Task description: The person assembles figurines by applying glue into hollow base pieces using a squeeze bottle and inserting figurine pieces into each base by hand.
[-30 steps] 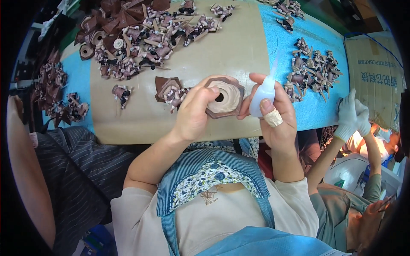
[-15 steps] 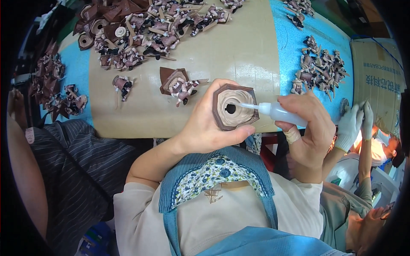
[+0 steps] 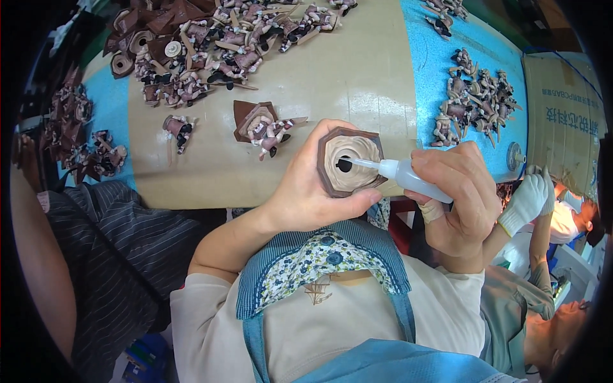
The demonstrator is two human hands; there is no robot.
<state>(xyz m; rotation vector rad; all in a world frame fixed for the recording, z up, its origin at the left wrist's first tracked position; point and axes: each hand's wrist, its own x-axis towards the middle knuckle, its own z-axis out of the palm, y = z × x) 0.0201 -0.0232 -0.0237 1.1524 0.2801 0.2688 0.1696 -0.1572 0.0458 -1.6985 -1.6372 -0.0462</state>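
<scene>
Since half a second ago the squeeze bottle [image 3: 408, 177], gripped in the right hand [image 3: 461, 198], has brought its nozzle to the centre hole of the brown hexagonal piece [image 3: 349, 161] clasped in the left hand [image 3: 311, 185], so gluing looks underway, with many small figurine parts [image 3: 211, 45] unassembled on the table [image 3: 332, 89].

Bright, even overhead light; faint glare on far tabletop [image 3: 357, 96]. Soft shadows only. Centre sharp, edges bend w/ fisheye distortion, black vignette at corners. Overexposed patch at near right.
</scene>
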